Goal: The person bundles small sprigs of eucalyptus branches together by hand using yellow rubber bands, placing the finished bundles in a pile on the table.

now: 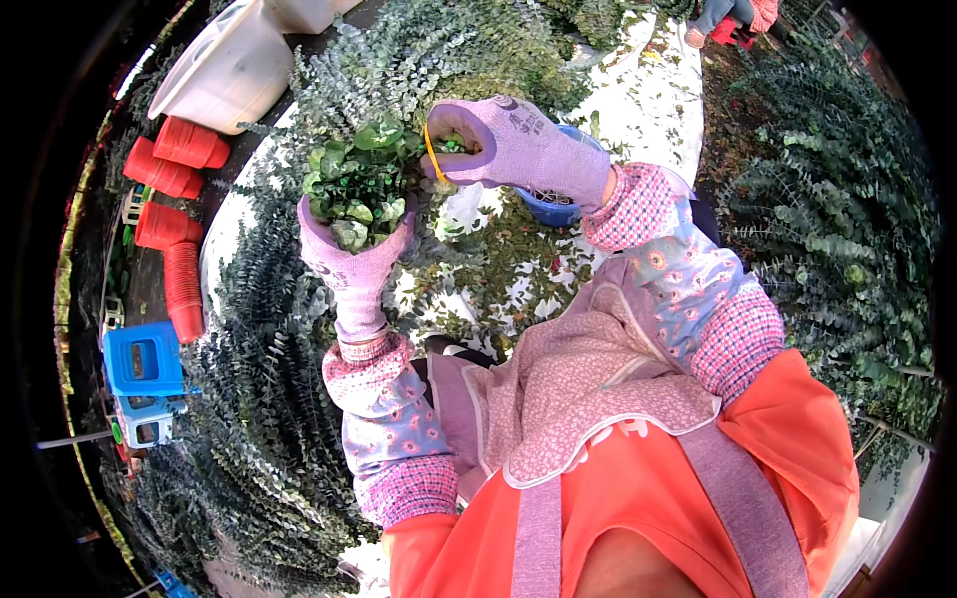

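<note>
My left hand (355, 261), in a lilac work glove, is closed around a bunch of green, round-leaved eucalyptus (359, 183). Its leafy end faces up toward me. To the right of the bunch, my right hand (516, 146), gloved the same way, has an orange rubber band (431, 153) stretched over its fingers. Some green leaves show in the gap between thumb and fingers; whether they are gripped I cannot tell. Partly hidden behind my right wrist stands a blue basin (549, 211) with thin strands inside.
Cut eucalyptus branches (262, 374) lie heaped along the left, with another pile (837, 202) at right. Loose leaves litter a white sheet (650, 97). Red pots (183, 280), blue crates (143, 359) and a white tub (232, 67) line the left. Another person (721, 19) is at the top right.
</note>
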Available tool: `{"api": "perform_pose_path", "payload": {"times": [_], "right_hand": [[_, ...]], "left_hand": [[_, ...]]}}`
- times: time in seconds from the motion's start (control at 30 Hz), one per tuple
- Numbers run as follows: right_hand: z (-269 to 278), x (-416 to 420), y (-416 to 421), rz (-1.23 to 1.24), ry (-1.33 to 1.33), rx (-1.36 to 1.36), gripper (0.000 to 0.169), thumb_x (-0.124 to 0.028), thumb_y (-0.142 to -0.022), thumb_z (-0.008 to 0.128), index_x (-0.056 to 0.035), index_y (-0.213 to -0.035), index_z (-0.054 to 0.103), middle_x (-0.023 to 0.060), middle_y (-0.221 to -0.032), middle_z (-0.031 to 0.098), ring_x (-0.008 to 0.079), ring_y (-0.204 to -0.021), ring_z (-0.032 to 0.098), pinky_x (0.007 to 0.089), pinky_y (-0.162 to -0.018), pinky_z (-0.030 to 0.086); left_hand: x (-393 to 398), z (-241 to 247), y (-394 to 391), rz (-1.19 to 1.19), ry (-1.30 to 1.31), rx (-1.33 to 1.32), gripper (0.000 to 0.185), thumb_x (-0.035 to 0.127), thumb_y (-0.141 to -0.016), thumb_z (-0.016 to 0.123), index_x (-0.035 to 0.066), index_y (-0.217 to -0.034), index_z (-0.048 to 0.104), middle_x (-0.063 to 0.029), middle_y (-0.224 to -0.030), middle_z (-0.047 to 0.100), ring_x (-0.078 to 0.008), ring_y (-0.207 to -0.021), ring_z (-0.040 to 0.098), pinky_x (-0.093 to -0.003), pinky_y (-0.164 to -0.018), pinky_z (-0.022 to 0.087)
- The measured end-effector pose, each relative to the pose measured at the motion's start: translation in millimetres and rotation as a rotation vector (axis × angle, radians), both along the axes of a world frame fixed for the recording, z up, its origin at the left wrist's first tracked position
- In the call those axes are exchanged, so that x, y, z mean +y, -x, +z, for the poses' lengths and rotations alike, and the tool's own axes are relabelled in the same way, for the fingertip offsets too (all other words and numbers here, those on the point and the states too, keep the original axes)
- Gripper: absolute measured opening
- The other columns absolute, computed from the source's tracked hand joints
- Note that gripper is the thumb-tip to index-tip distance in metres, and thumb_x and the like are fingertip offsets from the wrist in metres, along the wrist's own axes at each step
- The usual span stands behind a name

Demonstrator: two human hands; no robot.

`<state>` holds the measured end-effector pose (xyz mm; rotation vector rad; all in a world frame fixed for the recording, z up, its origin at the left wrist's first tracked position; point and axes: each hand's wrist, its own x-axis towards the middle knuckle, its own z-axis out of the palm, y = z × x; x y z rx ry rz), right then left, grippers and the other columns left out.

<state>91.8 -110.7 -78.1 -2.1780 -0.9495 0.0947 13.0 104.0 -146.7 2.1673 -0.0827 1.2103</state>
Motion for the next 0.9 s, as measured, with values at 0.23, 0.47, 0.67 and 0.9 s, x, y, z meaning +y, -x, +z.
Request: {"api": "perform_pose_path", "payload": {"times": [0.23,0.47,0.67,0.9], "right_hand": [[-48,23,-7,0.012,-0.199,0.028,0.053,-0.037,-0.078,0.070,-0.0056,-0.117,0.051,0.0131,-0.094,0.061,0.0227,-0.085,0.062,0.0324,-0.073,0.048],[-83,36,10,0.169,-0.503,0.458,0.059,-0.028,-0.083,0.067,-0.0033,-0.130,0.041,0.0113,-0.087,0.061,0.0144,-0.070,0.061,0.0283,-0.062,0.049],[-49,4,-19,0.139,0.357,-0.349,0.048,-0.040,-0.082,0.062,0.0022,-0.104,0.058,0.0197,-0.084,0.064,0.0336,-0.075,0.064,0.0406,-0.064,0.051],[-69,-31,-1,0.345,-0.218,0.704,0.025,-0.032,-0.092,0.058,-0.0078,-0.098,0.055,0.0042,-0.085,0.059,0.0143,-0.077,0.058,0.0343,-0.063,0.046]], "left_hand": [[-6,7,-1,-0.014,0.074,0.046,0.086,0.030,-0.049,0.090,-0.005,-0.116,0.049,-0.0151,-0.100,0.063,-0.0243,-0.088,0.064,-0.0352,-0.079,0.051],[0,7,4,-0.075,-0.072,0.116,0.090,0.035,-0.051,0.089,-0.003,-0.120,0.047,-0.0169,-0.106,0.059,-0.0293,-0.091,0.062,-0.0388,-0.080,0.049],[-28,31,0,-0.171,-0.309,0.212,0.099,0.032,-0.054,0.082,0.000,-0.134,0.034,-0.0206,-0.122,0.049,-0.0373,-0.113,0.048,-0.0476,-0.098,0.034],[-34,0,-9,-0.037,-0.377,0.063,0.094,0.036,-0.055,0.080,0.002,-0.133,0.039,-0.0123,-0.113,0.056,-0.0328,-0.104,0.054,-0.0471,-0.097,0.035]]}}
